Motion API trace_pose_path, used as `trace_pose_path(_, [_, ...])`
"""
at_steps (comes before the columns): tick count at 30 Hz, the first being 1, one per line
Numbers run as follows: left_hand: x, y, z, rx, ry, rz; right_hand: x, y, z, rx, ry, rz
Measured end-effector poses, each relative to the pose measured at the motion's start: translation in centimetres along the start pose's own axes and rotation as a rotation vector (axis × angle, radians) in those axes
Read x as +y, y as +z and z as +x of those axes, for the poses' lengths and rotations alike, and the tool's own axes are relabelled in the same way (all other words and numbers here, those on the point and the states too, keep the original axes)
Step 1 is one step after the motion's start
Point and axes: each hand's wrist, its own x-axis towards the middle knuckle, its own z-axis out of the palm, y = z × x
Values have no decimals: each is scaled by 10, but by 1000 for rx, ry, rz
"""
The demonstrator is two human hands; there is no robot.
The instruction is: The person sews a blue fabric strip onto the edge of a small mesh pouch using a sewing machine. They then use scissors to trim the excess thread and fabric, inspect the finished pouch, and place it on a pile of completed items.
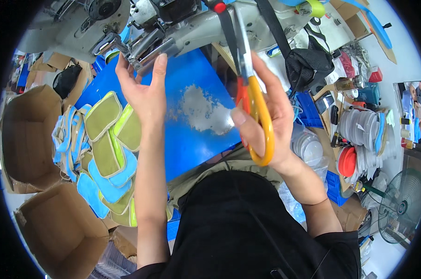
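Note:
My left hand (143, 95) reaches up to the sewing machine (196, 30), its thumb and fingers against the metal attachment (152, 49) at the needle end. My right hand (271, 125) holds scissors (259, 116) with orange and red handles, their long blades pointing upward beside the machine. Beneath the machine is a blue work surface (182, 153) with a pale, irregular patch. Left of it, along my left forearm, lie olive, lime-edged and light-blue fabric pads (101, 121) in a loose heap.
Two open cardboard boxes (57, 223) stand at the left. A black mesh bag (306, 67) hangs right of the machine. Stacked discs (352, 130), red pieces (345, 162) and blue crates (308, 109) crowd the right side, with a fan (401, 207) at lower right.

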Motion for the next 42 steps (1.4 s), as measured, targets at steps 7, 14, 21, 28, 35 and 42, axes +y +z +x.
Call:
trace_pose_path(7, [1, -2, 2, -25, -47, -22, -18, 9, 2, 6, 53, 31])
trace_pose_path(14, [-1, 0, 1, -18, -20, -66, -19, 9, 1, -14, 109, 80])
trace_pose_path(21, [-2, -2, 3, -14, -8, -32, -30, 5, -3, -39, 231, 159])
trace_pose_path(28, [-7, -4, 4, -17, 32, -10, -28, 4, -9, -41, 287, 190])
trace_pose_path(35, [-5, -4, 5, -23, 41, 4, -25, 3, -8, -43, 315, 194])
trace_pose_path(42, [-5, -5, 5, -36, 46, 6, -25, 2, -9, -44, 330, 203])
